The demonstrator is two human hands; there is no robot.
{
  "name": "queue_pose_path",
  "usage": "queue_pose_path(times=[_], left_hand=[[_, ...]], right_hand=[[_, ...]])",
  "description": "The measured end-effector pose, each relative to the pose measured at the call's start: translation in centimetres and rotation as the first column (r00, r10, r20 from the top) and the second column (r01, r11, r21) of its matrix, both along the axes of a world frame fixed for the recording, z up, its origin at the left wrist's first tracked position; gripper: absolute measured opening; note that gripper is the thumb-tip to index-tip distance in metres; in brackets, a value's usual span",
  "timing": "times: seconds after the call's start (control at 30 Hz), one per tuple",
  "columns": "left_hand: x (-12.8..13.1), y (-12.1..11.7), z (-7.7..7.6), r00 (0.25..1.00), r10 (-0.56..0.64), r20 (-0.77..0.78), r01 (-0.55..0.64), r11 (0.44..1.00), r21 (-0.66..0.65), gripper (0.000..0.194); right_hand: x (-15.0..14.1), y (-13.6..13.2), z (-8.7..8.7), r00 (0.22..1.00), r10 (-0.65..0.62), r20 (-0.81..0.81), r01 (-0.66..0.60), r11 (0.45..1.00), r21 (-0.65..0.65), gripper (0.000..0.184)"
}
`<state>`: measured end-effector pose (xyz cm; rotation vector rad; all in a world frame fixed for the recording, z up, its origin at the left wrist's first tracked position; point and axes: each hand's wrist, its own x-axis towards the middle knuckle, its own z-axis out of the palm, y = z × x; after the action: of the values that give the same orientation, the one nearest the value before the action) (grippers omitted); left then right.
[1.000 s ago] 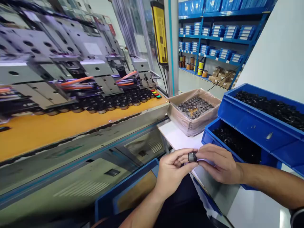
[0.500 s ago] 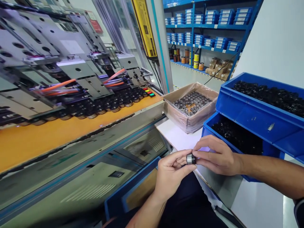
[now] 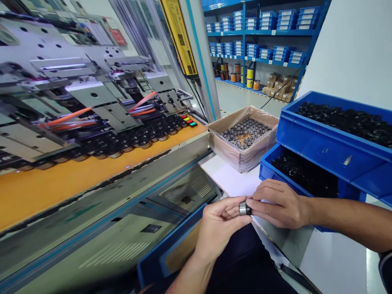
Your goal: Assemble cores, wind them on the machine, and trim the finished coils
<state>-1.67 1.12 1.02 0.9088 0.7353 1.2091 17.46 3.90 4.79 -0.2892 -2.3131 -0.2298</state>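
Note:
A small cylindrical ring (image 3: 244, 208) with a bright metal band and dark edges sits between my two hands. My left hand (image 3: 222, 229) grips it from the left with curled fingers, and the fingertips of my right hand (image 3: 280, 206) pinch it from the right. Part of the ring is hidden by my fingers. Behind my hands, an open cardboard box (image 3: 241, 157) lined with clear plastic holds many small metal parts (image 3: 246, 132). A blue plastic bin (image 3: 268, 171) of black parts lies just beyond my right hand.
A second blue bin (image 3: 332, 157) of black parts sits above and behind the first. To the left stands a machine with an orange board (image 3: 92, 183), rows of black parts and orange cables. A white tabletop (image 3: 228, 179) holds the box. Blue shelving (image 3: 260, 41) stands farther back.
The view has swung slightly, shifting the scene left and down. My hands have drawn closer around the ring, and more of its metal band now shows.

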Motion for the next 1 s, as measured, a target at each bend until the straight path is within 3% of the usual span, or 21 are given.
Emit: queue_pose_path(times=[0.33, 0.47, 0.57, 0.67, 0.77, 0.83, 0.9, 1.0], left_hand=[[0.0, -0.5, -0.2, 0.999, 0.011, -0.039, -0.012, 1.000, -0.013, 0.039], [1.9, -1.2, -0.2, 0.992, 0.118, 0.038, -0.118, 0.993, 0.014, 0.033], [2.4, -1.5, 0.1, 0.976, 0.219, -0.017, -0.215, 0.969, 0.123, 0.034], [1.5, -1.3, 0.9, 0.909, 0.379, -0.173, -0.276, 0.859, 0.431, 0.039], [0.2, -1.1, 1.5, 0.812, 0.504, -0.296, -0.146, 0.665, 0.732, 0.036], [-0.3, -1.1, 1.7, 0.781, 0.541, -0.312, -0.079, 0.582, 0.810, 0.035], [-0.2, -1.1, 1.6, 0.775, 0.559, -0.296, -0.087, 0.558, 0.825, 0.035], [0.3, -1.1, 1.1, 0.793, 0.542, -0.279, -0.159, 0.625, 0.764, 0.029]], right_hand=[[0.0, -0.3, -0.1, 1.000, 0.022, -0.009, -0.022, 1.000, 0.005, 0.022], [-0.1, -0.3, -0.4, 1.000, -0.024, -0.018, 0.025, 0.998, 0.063, 0.026], [-0.1, -0.4, -0.6, 0.997, -0.034, -0.075, 0.038, 0.998, 0.049, 0.025], [-0.2, -0.6, -0.4, 0.985, -0.012, -0.174, 0.000, 0.998, -0.068, 0.027], [-0.4, -0.9, -0.1, 0.981, 0.033, -0.193, -0.061, 0.987, -0.145, 0.027], [-0.4, -1.0, 0.1, 0.983, 0.042, -0.179, -0.073, 0.982, -0.175, 0.026], [-0.5, -1.1, 0.2, 0.985, 0.037, -0.168, -0.071, 0.977, -0.203, 0.025], [-0.5, -1.0, 0.1, 0.986, 0.008, -0.165, -0.039, 0.983, -0.181, 0.023]])
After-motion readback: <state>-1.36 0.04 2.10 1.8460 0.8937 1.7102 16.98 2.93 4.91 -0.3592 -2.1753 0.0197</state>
